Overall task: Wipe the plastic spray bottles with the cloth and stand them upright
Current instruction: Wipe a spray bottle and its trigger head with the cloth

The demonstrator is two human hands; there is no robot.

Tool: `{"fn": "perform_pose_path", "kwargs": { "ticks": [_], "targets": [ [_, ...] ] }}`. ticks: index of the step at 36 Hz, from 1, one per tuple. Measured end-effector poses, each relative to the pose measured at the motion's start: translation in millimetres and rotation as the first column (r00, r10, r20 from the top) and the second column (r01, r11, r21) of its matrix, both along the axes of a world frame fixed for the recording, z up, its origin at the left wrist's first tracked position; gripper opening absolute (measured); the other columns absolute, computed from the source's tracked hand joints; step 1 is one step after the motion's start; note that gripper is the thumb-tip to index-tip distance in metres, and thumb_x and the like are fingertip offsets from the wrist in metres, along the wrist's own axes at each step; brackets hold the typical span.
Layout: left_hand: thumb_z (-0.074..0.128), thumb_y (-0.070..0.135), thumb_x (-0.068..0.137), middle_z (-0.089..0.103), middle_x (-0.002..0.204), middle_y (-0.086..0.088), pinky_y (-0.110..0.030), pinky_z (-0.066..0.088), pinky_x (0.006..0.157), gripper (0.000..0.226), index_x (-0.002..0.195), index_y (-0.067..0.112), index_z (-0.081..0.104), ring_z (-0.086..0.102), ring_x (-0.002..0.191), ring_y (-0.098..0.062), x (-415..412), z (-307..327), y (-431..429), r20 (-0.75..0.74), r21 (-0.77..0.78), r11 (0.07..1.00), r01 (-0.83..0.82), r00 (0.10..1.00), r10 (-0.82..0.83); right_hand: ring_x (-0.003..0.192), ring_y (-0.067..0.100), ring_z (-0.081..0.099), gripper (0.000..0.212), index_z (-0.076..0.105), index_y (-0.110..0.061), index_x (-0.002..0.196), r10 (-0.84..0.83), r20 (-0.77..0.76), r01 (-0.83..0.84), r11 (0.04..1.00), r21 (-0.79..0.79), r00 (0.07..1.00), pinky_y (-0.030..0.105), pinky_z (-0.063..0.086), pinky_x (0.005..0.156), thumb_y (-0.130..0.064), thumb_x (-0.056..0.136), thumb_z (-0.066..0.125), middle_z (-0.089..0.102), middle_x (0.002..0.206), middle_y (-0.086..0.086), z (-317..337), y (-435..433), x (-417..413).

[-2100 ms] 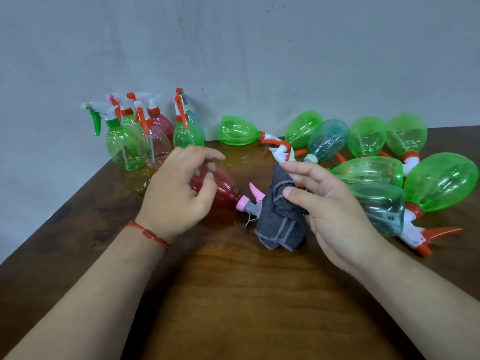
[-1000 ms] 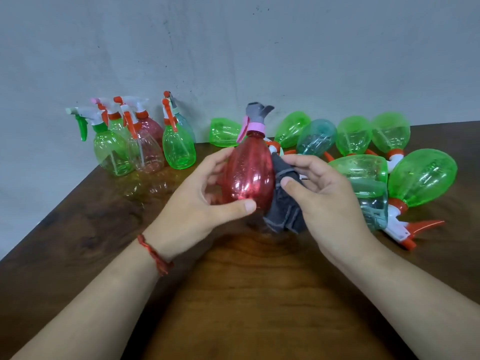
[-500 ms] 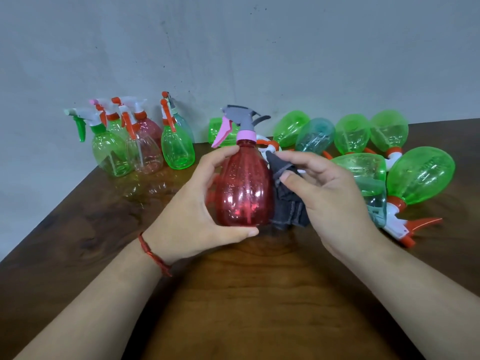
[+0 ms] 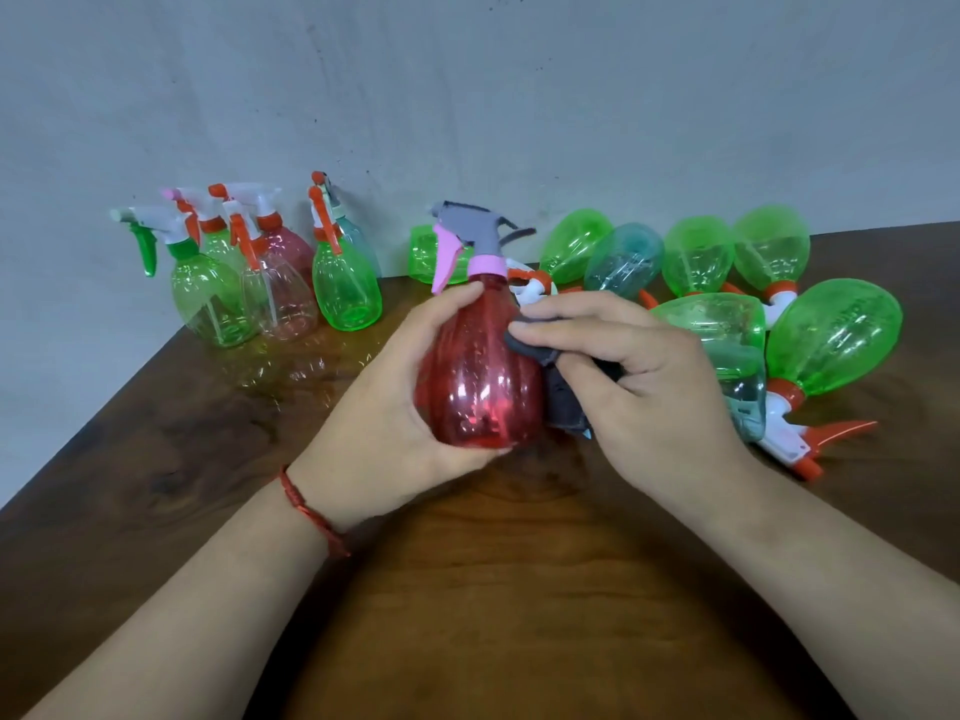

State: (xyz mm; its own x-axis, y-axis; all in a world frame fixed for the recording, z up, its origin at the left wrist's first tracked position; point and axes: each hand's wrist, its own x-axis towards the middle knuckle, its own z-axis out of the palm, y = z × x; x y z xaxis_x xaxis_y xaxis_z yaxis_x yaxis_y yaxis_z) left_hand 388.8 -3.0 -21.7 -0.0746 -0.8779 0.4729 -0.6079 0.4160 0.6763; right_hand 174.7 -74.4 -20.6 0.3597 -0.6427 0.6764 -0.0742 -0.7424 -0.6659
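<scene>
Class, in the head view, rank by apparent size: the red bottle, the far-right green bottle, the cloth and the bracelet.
1. red bottle and far-right green bottle: alike; the red one is nearer, so unranked.
2. cloth, partly hidden by the right hand.
3. bracelet.

Wall (image 4: 519, 96): pale grey, matte, fills upper part of view. Faint scuffs, vertical streaks, few dark specks near top.

Table (image 4: 493, 615): dark brown wood, wavy grain, glossy finish. Back edge runs along wall. Left edge runs diagonally from rear toward lower left corner of view. Warmer, lighter brown patch at centre front, darker toward both sides.

Pale area (image 4: 52, 381) beyond left edge: same grey, possibly wall continuing down; floor not distinguishable.

Light: soft, even, no hard shadows; dull sheen on tabletop.
</scene>
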Motion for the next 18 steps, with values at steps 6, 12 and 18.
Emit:
{"fn": "perform_pose_path", "kwargs": {
  "ticks": [6,12,18],
  "targets": [
    [0.101,0.013,0.067,0.054,0.153,-0.007,-0.056,0.053,0.112,0.111,0.158,0.023,0.037,0.057,0.141,-0.032,8.7,0.0,1.5,-0.173,0.026,0.998,-0.052,0.983,0.055,0.120,0.008,0.067,0.044,0.084,-0.017,0.112,0.036,-0.059,-0.042,0.993,-0.114,0.998,0.025,0.053,0.104,0.016,0.094,0.061,0.073,0.125,-0.008,-0.7,9.5,1.8],
    [0.100,0.010,0.065,0.057,0.147,-0.010,-0.046,0.059,0.105,0.107,0.153,0.022,0.041,0.066,0.130,-0.031,4.3,1.0,-1.6,-0.347,0.029,0.998,-0.051,0.936,0.058,0.119,0.014,0.068,0.040,0.084,-0.017,0.113,0.049,-0.088,-0.065,0.979,-0.192,0.995,0.036,0.055,0.101,0.013,0.095,0.064,0.073,0.125,-0.004,1.5,10.8,-0.6],
    [0.101,0.021,0.063,0.059,0.147,-0.003,-0.036,0.060,0.101,0.108,0.154,0.029,0.042,0.066,0.131,-0.025,-0.5,3.2,-0.4,-0.409,0.056,0.997,-0.047,0.910,0.066,0.118,0.015,0.068,0.038,0.083,-0.017,0.114,0.036,-0.082,-0.056,0.967,-0.250,0.996,0.041,0.056,0.100,0.010,0.095,0.063,0.073,0.126,-0.002,-0.2,9.7,-1.1]
  ]
}}
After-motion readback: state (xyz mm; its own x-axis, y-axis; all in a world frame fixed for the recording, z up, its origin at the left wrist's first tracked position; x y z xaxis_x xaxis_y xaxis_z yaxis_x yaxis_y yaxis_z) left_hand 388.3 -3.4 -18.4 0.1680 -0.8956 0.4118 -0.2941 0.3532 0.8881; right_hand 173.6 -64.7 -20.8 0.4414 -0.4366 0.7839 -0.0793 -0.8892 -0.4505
